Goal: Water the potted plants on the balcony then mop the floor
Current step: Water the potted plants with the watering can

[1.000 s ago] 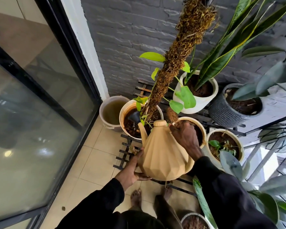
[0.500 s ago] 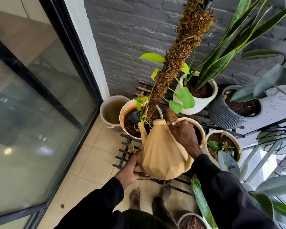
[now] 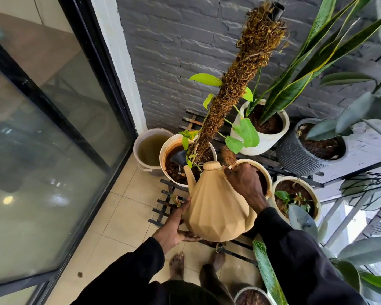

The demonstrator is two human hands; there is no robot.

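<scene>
A tan faceted watering can (image 3: 216,205) is tilted forward, its spout over the soil of a white pot (image 3: 166,150) that holds a tall moss pole (image 3: 240,84) with a leafy vine. A thin stream of water falls from the spout into that pot. My left hand (image 3: 174,227) cups the can's underside. My right hand (image 3: 244,183) grips the can near its top, at the handle. Other pots stand around: a white one with a snake plant (image 3: 273,137), a dark ribbed one (image 3: 295,155), and a cream one with a small seedling (image 3: 315,194).
A grey bucket (image 3: 141,139) of murky water sits in the corner by the glass sliding door (image 3: 53,128). The pots rest on black slatted racks (image 3: 163,208) against a dark stone wall. Beige floor tiles (image 3: 123,227) lie left of my bare feet. Large leaves crowd the right side.
The can has tipped slightly further toward the moss-pole pot, and water now runs from the spout. Both hands keep their hold.
</scene>
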